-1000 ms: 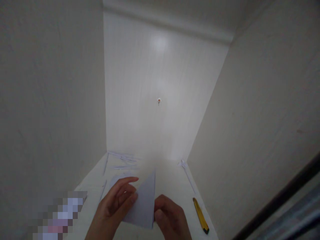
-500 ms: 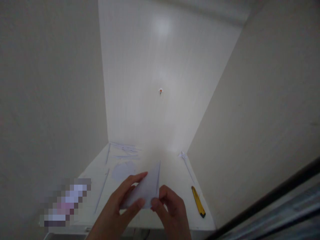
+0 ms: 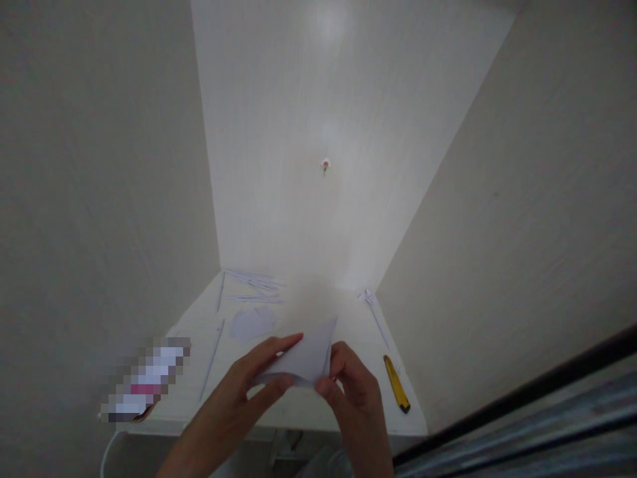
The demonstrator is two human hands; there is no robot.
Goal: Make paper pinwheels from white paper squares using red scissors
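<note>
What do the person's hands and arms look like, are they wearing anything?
Both are bare. The left hand and right hand wear no gloves, and no rings or watch show, though the light is dim. The forearms that rise from the bottom edge of the picture carry no sleeves as far as can be seen. The fingers are slim, with short nails.

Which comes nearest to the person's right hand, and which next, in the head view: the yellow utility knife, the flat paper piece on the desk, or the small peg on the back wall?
1. Yellow utility knife, just right of the right hand.
2. Flat paper piece, on the desk, up and left.
3. Small peg, high on the back wall.
</note>
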